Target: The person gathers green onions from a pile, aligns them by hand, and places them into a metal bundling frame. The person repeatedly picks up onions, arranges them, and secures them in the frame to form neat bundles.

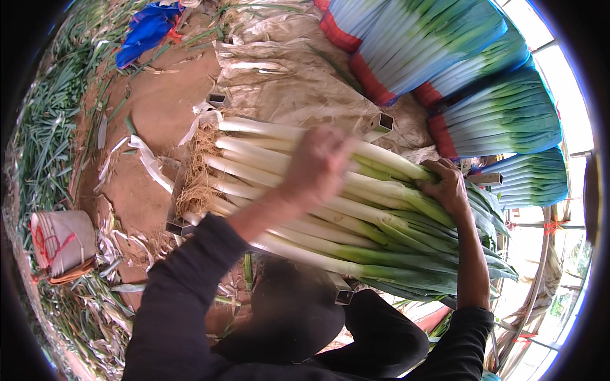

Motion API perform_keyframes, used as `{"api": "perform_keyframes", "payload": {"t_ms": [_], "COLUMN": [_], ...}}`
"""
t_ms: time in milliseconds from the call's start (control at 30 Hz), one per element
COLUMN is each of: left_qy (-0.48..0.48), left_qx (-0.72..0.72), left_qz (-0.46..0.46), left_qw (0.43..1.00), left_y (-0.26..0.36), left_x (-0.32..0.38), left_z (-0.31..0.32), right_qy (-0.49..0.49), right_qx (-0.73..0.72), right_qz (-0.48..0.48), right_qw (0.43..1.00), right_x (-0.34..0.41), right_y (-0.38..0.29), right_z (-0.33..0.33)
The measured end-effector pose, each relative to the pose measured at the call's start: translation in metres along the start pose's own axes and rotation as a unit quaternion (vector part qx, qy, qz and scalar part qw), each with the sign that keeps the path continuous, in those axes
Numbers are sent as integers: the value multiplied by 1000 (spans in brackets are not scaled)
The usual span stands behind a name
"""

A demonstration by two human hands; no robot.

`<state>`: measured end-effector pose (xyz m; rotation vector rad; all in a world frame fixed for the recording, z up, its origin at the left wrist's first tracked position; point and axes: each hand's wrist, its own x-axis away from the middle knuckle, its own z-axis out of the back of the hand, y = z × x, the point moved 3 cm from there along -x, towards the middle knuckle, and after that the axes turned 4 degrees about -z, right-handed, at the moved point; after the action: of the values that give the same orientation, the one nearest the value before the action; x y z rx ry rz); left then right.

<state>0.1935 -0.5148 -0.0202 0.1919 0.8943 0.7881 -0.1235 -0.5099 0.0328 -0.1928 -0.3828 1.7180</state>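
A thick layer of large scallions or leeks (305, 233) lies before me on a metal rack of square tubing (339, 285). Their rooty ends (202, 166) point left, and the green leaves (429, 266) spread to the right. My left hand (319, 164), blurred and with fingers curled, is over the white stalks near the middle; whether it holds anything cannot be made out. On the upper right, my right hand (445, 183) grips the topmost stalk (393, 159) where white turns green, its fingers wrapped over it.
Several blue-wrapped scallion bundles (500, 114) with red bands stand at upper right on a brown plastic sheet (286, 90). A whitish bucket-like object (64, 243) stands left, near heaped green leaves (52, 128). Blue cloth or netting (145, 33) lies at upper left.
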Motion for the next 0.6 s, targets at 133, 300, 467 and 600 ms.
{"api": "perform_keyframes", "payload": {"t_ms": [133, 300, 467, 600], "left_qy": [-250, -329, -336, -294], "left_qx": [-111, -174, -128, 55], "left_qz": [11, -75, 6, 91], "left_qw": [962, 925, 933, 950], "left_y": [-109, -151, -162, -173], "left_x": [9, 8, 16, 26], "left_z": [53, 73, 74, 71], "right_qy": [6, -8, -47, -70], "right_qx": [17, 45, -14, -17], "right_qz": [6, -29, 26, -36], "right_qw": [1000, 999, 998, 997], "right_x": [0, -3, -15, -18], "right_y": [-4, -11, -18, -12], "right_z": [0, -1, -10, -16]}}
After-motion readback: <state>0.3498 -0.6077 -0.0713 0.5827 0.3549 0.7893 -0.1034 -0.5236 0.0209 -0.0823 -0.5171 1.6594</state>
